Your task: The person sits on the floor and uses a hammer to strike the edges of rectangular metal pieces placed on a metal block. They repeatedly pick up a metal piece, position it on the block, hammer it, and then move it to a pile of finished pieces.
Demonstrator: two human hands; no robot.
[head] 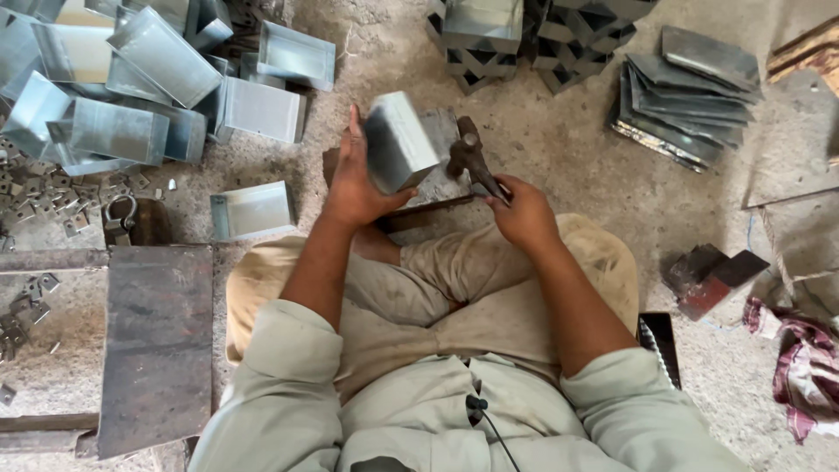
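I sit cross-legged on a concrete floor. My left hand (351, 179) grips a folded sheet-metal box (398, 142), tilted on a dark steel block (441, 179) in front of my knees. My right hand (522, 210) is closed around the handle of a hammer (470, 157), whose dark head rests just right of the box, over the block.
A heap of finished metal boxes (131, 79) lies at the far left, one more box (253, 210) near my left knee. Stacked boxes (524, 35) and flat cut sheets (686, 96) lie ahead right. A heavy steel plate (157, 341), small metal offcuts (26, 306) and a cloth (800, 367) flank me.
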